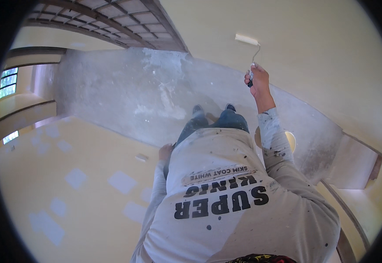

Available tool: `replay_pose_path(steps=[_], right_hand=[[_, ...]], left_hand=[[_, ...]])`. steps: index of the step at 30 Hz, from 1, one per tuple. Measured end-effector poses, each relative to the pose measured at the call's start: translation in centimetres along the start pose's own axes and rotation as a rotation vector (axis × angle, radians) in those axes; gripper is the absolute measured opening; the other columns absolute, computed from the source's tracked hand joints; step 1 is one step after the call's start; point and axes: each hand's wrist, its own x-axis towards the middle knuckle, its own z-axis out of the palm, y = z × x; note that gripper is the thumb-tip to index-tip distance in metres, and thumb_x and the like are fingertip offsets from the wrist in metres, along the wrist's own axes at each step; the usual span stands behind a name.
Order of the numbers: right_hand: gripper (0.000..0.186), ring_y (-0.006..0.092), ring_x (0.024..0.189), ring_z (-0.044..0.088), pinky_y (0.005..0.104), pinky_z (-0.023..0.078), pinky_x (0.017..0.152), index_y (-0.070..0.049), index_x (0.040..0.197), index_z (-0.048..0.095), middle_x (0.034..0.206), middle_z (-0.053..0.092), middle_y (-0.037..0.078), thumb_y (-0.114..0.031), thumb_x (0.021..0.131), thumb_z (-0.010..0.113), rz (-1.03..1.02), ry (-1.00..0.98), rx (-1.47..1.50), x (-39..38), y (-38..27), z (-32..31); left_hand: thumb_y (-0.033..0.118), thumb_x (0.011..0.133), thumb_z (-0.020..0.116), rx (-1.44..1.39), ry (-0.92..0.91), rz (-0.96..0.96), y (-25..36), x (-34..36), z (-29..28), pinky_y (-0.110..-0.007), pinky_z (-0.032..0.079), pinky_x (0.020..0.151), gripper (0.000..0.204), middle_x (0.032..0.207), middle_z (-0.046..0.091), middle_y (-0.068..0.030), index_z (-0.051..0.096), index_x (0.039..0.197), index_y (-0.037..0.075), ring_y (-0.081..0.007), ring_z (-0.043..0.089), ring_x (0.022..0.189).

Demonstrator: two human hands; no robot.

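In my raised right hand (258, 79) is the handle of a paint roller (246, 40), with the fingers wrapped round it. Its white sleeve lies against or very close to the cream wall (313, 48) at upper right; I cannot tell if it touches. A thin bent wire joins the sleeve to the dark-ended grip. My left hand (165, 151) hangs low beside my left thigh, and its fingers are mostly hidden. Paint specks mark my pale long-sleeved shirt (226, 153) and right sleeve.
A round container with a yellowish inside (291, 141) stands partly behind my right forearm. White smears mark the grey floor (112, 87) round my shoes. Another cream wall (90, 144) with pale patches and a small white fixture (141, 157) is at left. A dark framed grid (107, 19) spans the upper left.
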Motion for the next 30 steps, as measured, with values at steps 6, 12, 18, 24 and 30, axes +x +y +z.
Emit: replay_pose_path(steps=[6, 12, 18, 24, 30], right_hand=[[0.021, 0.0171, 0.056, 0.050, 0.0292, 0.042, 0.045, -0.001, 0.118, 0.051, 0.072, 0.050, 0.008, -0.009, 0.099, 0.049, 0.032, 0.056, -0.029, 8.1, 4.2, -4.8], [0.020, 0.0167, 0.056, 0.050, 0.0287, 0.041, 0.045, 0.000, 0.116, 0.052, 0.073, 0.050, 0.007, -0.009, 0.099, 0.049, 0.007, 0.007, -0.049, 7.9, 2.8, -6.0], [0.025, 0.0156, 0.056, 0.050, 0.0275, 0.041, 0.045, -0.001, 0.122, 0.053, 0.075, 0.052, 0.007, -0.011, 0.099, 0.051, -0.049, 0.031, -0.042, -0.8, -2.3, -3.3], [0.028, 0.0149, 0.056, 0.050, 0.0272, 0.041, 0.045, -0.003, 0.126, 0.053, 0.075, 0.052, 0.007, -0.011, 0.099, 0.051, -0.039, 0.049, -0.058, 1.8, -1.2, -5.1], [0.026, 0.0153, 0.056, 0.050, 0.0278, 0.042, 0.045, -0.002, 0.123, 0.052, 0.074, 0.051, 0.007, -0.012, 0.100, 0.051, -0.058, 0.018, -0.074, -0.7, -2.7, -4.9]], left_hand=[[0.045, 0.098, 0.043, -0.219, -0.086, -0.161, -0.1, 1.2, 3.4, -0.047, 0.049, 0.091, 0.051, 0.113, 0.067, -0.0214, 0.068, 0.111, 0.003, -0.0398, 0.063, 0.106], [0.045, 0.102, 0.043, -0.086, -0.071, 0.008, -2.5, 0.8, 5.2, -0.037, 0.051, 0.083, 0.044, 0.100, 0.072, -0.0110, 0.068, 0.107, 0.010, -0.0275, 0.068, 0.095], [0.031, 0.090, 0.049, 0.151, -0.015, 0.140, 1.0, -0.1, 3.4, -0.051, 0.051, 0.072, 0.027, 0.088, 0.068, -0.0178, 0.063, 0.085, 0.008, -0.0386, 0.066, 0.087], [0.033, 0.090, 0.053, 0.046, -0.009, 0.070, 1.0, 1.7, 4.8, -0.050, 0.052, 0.075, 0.025, 0.087, 0.069, -0.0160, 0.067, 0.086, 0.012, -0.0370, 0.067, 0.087], [0.037, 0.093, 0.053, -0.300, -0.013, -0.190, 3.1, 1.7, 4.5, -0.040, 0.052, 0.087, 0.036, 0.105, 0.072, -0.0132, 0.073, 0.103, 0.009, -0.0316, 0.067, 0.099]])
